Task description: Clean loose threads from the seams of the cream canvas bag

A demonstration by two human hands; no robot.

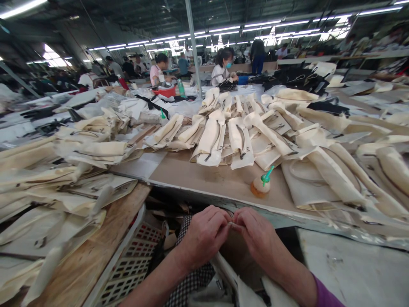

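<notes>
- Our left hand (pixel 204 233) and right hand (pixel 255 232) meet fingertip to fingertip low in the view, just in front of the near table edge.
- Both are curled, thumbs and forefingers pressed together, pinching a small pale bit of cloth or cord (pixel 232 224) between them; too small for us to tell which.
- Below the hands, a cream fabric piece (pixel 238 290) hangs toward our lap; the pinched bit seems to belong to it.
- Under the left wrist sits a black-and-white checked cloth (pixel 191 279); further left of it, a white plastic crate with red mesh (pixel 128 273).
- Just above and right of the right hand, on the brown cardboard table top (pixel 204 175), stands a small orange-and-cream bottle with a green nozzle (pixel 261 184), apart from both hands.
- Beyond the hands, rows of folded cream drawstring bags with dark cords (pixel 223 136) cover the table; more stacks lie left of the left hand.
- Other people (pixel 223 66) sit well away at the back.
- Step, as we judge it: fine finger work on a cord end or seam of the cream piece, mid-way.
- Next move calls for a steady two-handed pinch and small pulls close together, with the piece kept taut.
</notes>
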